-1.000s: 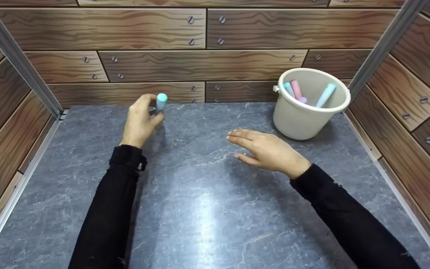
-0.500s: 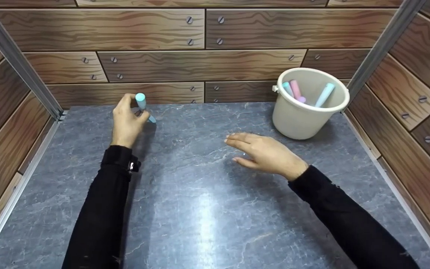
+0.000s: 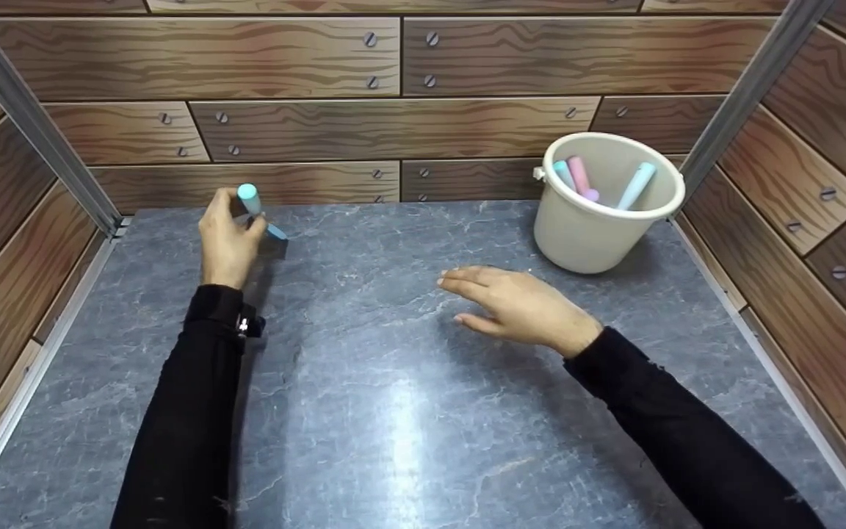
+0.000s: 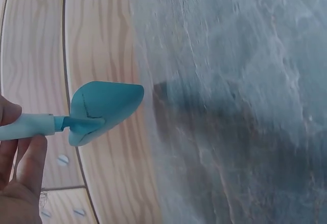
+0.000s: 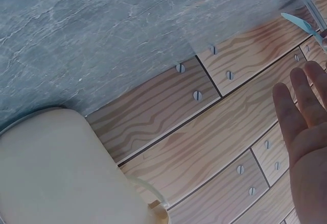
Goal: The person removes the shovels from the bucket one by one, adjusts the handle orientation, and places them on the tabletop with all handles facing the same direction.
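Observation:
My left hand (image 3: 226, 239), at the far left of the table, grips a small turquoise toy trowel (image 4: 104, 109) by its pale blue handle. The trowel's blade points down toward the grey table, seen most fully in the left wrist view. Fingers wrap the handle, and its rounded end (image 3: 247, 192) sticks up above them in the head view. Right of the middle, my right hand (image 3: 515, 305) hovers over the table with fingers straight and nothing in its grasp. Behind it stands a cream bucket (image 3: 577, 239) holding several blue, pink and purple handles.
The grey marbled table (image 3: 364, 316) runs back to a wood-patterned wall (image 3: 305, 62). Side panels with metal corner posts close in the left and right. The bucket sits near the back right corner.
My left hand has moved left with the trowel, which now tilts so its blade end shows to the right. The right hand has lowered slightly toward me; the bucket stays put.

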Motion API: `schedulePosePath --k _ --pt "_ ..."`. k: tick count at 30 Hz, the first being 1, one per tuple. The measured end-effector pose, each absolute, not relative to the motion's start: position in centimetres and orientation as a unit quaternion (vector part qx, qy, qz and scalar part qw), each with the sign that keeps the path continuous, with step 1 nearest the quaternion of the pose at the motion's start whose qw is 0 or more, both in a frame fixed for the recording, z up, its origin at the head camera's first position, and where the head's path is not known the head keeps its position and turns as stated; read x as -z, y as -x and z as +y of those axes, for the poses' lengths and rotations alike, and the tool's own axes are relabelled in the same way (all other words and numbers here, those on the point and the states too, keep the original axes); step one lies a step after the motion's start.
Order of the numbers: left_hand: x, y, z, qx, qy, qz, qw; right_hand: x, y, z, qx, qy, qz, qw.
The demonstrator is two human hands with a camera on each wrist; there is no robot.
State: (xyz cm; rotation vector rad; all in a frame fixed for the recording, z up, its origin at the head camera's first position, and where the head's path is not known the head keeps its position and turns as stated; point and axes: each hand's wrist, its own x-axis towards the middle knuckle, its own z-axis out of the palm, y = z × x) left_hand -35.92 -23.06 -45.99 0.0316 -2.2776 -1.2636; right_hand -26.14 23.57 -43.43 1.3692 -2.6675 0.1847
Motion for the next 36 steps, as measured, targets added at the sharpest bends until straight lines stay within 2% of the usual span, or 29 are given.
schedulePosePath --k 5,14,19,25,36 --pt "46.3 36.0 -24.1 0.464 -0.039 -0.848 0.254 43.6 26.0 23.5 -0.063 -0.458 -0.884 0.072" --pt "47.1 36.0 -25.3 0.422 -0.070 -0.859 0.282 43.9 26.2 23.3 -0.068 -0.456 -0.886 0.060" --pt "47.4 35.8 -25.7 0.400 -0.102 -0.870 0.268 44.2 26.2 23.2 -0.063 -0.456 -0.886 0.060" --pt "47.8 35.5 -25.9 0.355 -0.132 -0.896 0.231 44.3 26.0 23.2 -0.065 -0.456 -0.886 0.060" --pt "47.9 35.4 -25.0 0.268 -0.115 -0.950 0.114 44.8 26.1 23.1 -0.068 -0.461 -0.883 0.057"
